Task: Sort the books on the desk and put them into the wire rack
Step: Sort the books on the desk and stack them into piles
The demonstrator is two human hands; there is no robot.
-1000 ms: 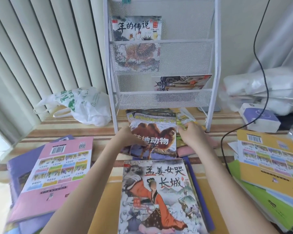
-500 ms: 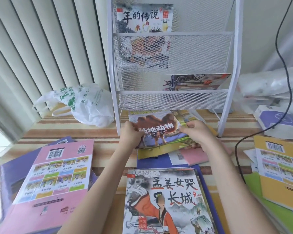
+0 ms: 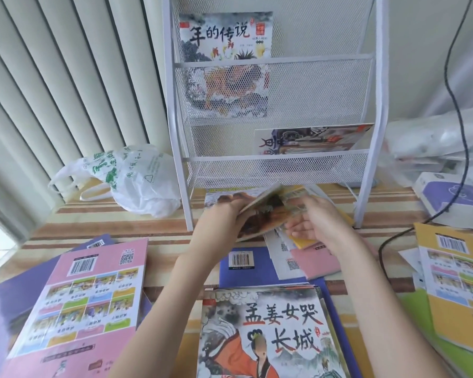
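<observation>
A white wire rack (image 3: 277, 159) stands at the back of the desk. One book (image 3: 225, 36) leans in its upper tier and another book (image 3: 311, 139) lies tilted in the lower tier. In front of the rack's foot, my left hand (image 3: 224, 216) and my right hand (image 3: 318, 222) grip a small stack of thin animal books (image 3: 268, 211), tilted and fanned between them. A picture book with a figure in an orange robe (image 3: 268, 331) lies on a pile near me. A pink book (image 3: 90, 301) lies at the left, a yellow book (image 3: 459, 282) at the right.
A white plastic bag (image 3: 131, 178) sits left of the rack. A black cable (image 3: 453, 110) hangs down at the right over a purple-and-white box (image 3: 453, 197). Loose blue, pink and yellow booklets (image 3: 306, 257) lie under my hands. Vertical blinds cover the window on the left.
Both hands have lifted the stack of animal books off the desk and tilted it on edge; the camel cover that faced up is now turned away. The view has moved closer to the rack.
</observation>
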